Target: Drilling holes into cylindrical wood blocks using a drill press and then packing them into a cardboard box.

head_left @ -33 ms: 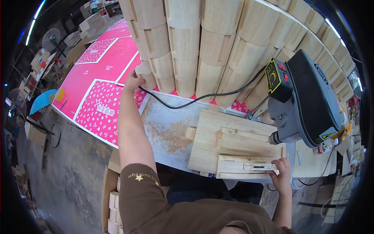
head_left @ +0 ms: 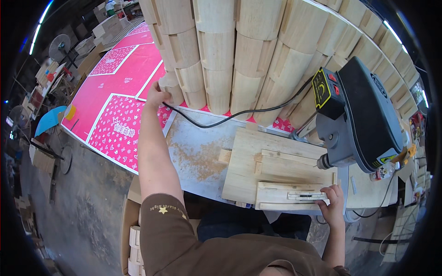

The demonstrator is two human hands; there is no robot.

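My left hand reaches far forward and is closed round the left side of a curved wooden block, at the foot of the leftmost stack. My right hand is closed, thumb and fingers at the right end of a flat wooden piece lying on the jig board. In that piece's face, beside my fingers, sits a narrow pale strip with a dark slot. Above and behind my right hand hangs the drill press, its chuck over the board.
Tall stacks of wooden blocks wall off the back. A black cable runs from near my left hand to the drill press. Sawdust lies on the grey worktop. Pink printed sheeting covers the table at left. A bottle stands at right.
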